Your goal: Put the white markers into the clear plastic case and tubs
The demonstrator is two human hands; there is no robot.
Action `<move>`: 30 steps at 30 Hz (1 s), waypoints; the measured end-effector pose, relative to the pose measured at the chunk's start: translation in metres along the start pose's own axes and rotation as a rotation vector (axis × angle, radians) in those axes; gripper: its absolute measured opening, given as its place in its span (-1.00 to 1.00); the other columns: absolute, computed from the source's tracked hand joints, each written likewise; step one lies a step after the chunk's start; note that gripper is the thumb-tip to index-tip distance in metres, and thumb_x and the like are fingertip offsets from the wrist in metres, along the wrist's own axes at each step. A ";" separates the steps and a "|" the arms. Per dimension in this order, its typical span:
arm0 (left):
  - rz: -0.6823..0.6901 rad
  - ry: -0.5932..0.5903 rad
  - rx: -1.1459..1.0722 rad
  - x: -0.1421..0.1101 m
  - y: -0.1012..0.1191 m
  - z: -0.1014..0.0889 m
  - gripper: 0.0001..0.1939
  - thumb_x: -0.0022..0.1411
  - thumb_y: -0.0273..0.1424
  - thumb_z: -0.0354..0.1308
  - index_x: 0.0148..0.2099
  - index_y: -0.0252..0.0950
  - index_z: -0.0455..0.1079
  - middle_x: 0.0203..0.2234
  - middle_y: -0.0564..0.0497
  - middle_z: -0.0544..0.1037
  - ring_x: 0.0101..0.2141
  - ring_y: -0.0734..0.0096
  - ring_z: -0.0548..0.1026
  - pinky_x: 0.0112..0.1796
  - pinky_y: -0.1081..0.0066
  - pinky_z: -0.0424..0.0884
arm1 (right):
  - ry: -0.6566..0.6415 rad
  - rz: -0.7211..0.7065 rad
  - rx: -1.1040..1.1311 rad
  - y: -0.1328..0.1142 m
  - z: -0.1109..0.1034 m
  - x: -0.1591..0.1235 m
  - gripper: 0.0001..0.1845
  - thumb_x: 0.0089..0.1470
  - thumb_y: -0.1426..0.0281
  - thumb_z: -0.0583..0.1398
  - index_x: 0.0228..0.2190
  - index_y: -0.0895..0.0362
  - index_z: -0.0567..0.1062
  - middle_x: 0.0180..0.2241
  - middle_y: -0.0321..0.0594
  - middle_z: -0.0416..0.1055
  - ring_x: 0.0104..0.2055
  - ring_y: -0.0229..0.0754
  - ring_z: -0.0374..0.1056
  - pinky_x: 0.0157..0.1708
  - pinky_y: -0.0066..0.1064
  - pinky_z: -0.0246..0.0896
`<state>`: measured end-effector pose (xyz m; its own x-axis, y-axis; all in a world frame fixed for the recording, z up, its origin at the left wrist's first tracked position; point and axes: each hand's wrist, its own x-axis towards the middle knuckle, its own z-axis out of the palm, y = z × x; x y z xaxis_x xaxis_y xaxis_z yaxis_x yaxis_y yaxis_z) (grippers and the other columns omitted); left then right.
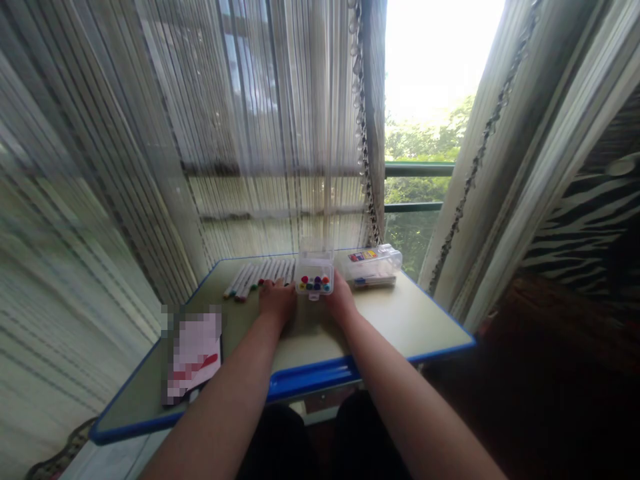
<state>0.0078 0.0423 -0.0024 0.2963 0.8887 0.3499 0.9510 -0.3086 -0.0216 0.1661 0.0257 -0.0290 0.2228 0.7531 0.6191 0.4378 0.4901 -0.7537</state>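
Note:
A clear plastic case [315, 270] with its lid raised stands at the middle of the table, coloured marker ends facing me inside it. My right hand [341, 293] is closed round the case's right side. To the case's left, several white markers [260, 272] with coloured ends lie side by side in a row. My left hand [277, 299] is over the near ends of the rightmost ones, fingers bent and closed on a marker; its fingertips are partly hidden.
At the back right lies another clear plastic case [373, 265] with a colourful label and pens in it. A blurred-out flat item with a pink surface [195, 353] lies at the left of the blue-edged table [425, 327]. Curtains [280, 167] hang just behind the table.

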 end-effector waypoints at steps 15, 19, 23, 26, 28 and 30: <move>0.041 0.022 0.019 -0.001 0.004 0.002 -0.76 0.18 -0.44 -0.03 -0.19 -0.32 0.44 -0.22 -0.14 0.54 -0.11 0.16 0.40 -0.13 0.29 0.26 | 0.005 0.079 -0.028 -0.001 -0.005 -0.004 -0.56 -0.17 0.36 0.20 -0.15 0.13 0.40 -0.24 -0.16 0.49 -0.22 -0.11 0.41 -0.17 -0.30 0.29; -0.039 0.028 -0.029 0.000 0.003 0.003 -0.66 0.20 -0.56 -0.12 -0.03 -0.39 0.36 -0.12 -0.17 0.50 -0.07 0.26 0.41 -0.08 0.36 0.27 | 0.009 0.070 -0.046 -0.007 -0.008 -0.006 -0.56 -0.17 0.35 0.20 -0.15 0.14 0.40 -0.25 -0.16 0.49 -0.21 -0.11 0.41 -0.19 -0.33 0.30; -0.172 0.138 -0.129 0.003 -0.003 0.006 -0.58 0.17 -0.65 -0.19 0.02 -0.46 0.32 -0.10 -0.27 0.45 -0.07 0.22 0.42 -0.08 0.31 0.30 | 0.007 0.106 -0.052 -0.007 -0.009 -0.007 -0.50 -0.23 0.37 0.25 -0.14 0.10 0.40 -0.25 -0.20 0.49 -0.22 -0.11 0.41 -0.17 -0.32 0.29; -0.230 0.392 -0.323 0.006 -0.009 0.003 -0.61 0.16 -0.64 -0.19 -0.02 -0.45 0.33 -0.14 -0.28 0.44 -0.13 0.20 0.43 -0.12 0.25 0.34 | 0.011 0.100 -0.031 -0.005 -0.008 -0.006 -0.50 -0.22 0.37 0.25 -0.13 0.09 0.40 -0.25 -0.20 0.49 -0.22 -0.11 0.41 -0.16 -0.31 0.29; -0.212 0.634 -0.433 0.007 -0.011 -0.003 -0.67 0.20 -0.58 -0.16 -0.04 -0.43 0.30 -0.18 -0.26 0.44 -0.14 0.20 0.42 -0.09 0.23 0.33 | 0.022 0.090 -0.013 -0.004 -0.008 -0.005 -0.50 -0.20 0.36 0.25 -0.13 0.10 0.40 -0.24 -0.19 0.49 -0.22 -0.10 0.41 -0.17 -0.31 0.29; -0.136 0.859 -0.500 0.006 -0.010 -0.010 -0.72 0.26 -0.49 -0.15 -0.03 -0.41 0.26 -0.21 -0.22 0.42 -0.13 0.23 0.39 -0.06 0.23 0.31 | 0.036 0.090 -0.014 -0.003 -0.007 -0.004 -0.53 -0.18 0.35 0.23 -0.13 0.12 0.40 -0.25 -0.17 0.50 -0.23 -0.09 0.41 -0.18 -0.31 0.29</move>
<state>-0.0014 0.0470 0.0095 -0.1644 0.4415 0.8821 0.7666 -0.5055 0.3959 0.1702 0.0182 -0.0275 0.2931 0.7775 0.5565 0.4266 0.4145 -0.8038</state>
